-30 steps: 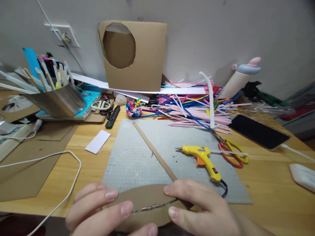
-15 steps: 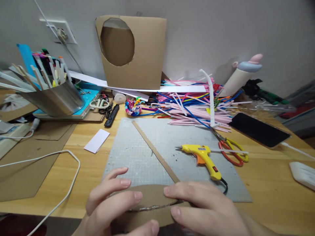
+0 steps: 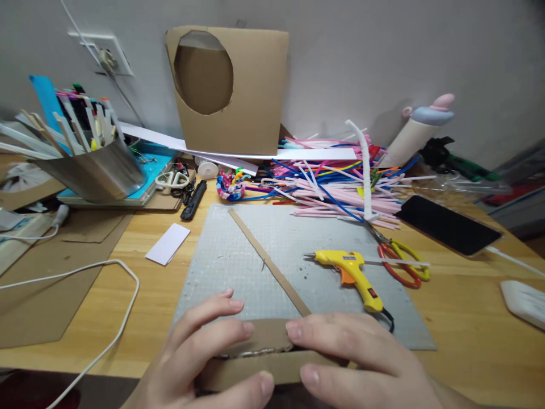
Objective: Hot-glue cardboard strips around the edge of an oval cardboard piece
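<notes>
Between my hands at the front edge of the table is a brown cardboard piece (image 3: 272, 368) with a raised wall and a dark seam along its top. My left hand (image 3: 208, 346) grips its left side, fingers over the top and thumb on the near face. My right hand (image 3: 353, 352) holds the right side in the same way. Beyond them lies a grey cutting mat (image 3: 213, 261), with a thin cardboard strip (image 3: 272, 267) slanting across it. A yellow glue gun (image 3: 349, 267) rests on the mat's right part, its nozzle pointing left.
Scissors with red and yellow handles (image 3: 400, 264) and a phone (image 3: 449, 224) lie at right. Behind are pipe cleaners (image 3: 332, 190) and a cardboard panel with a round hole (image 3: 255, 91). A metal pen holder (image 3: 97, 170) and white cable (image 3: 128, 318) are at left.
My left hand has shifted right and forward over the cardboard piece. The piece has tilted, so more of its near wall shows. Things on the table have stayed put.
</notes>
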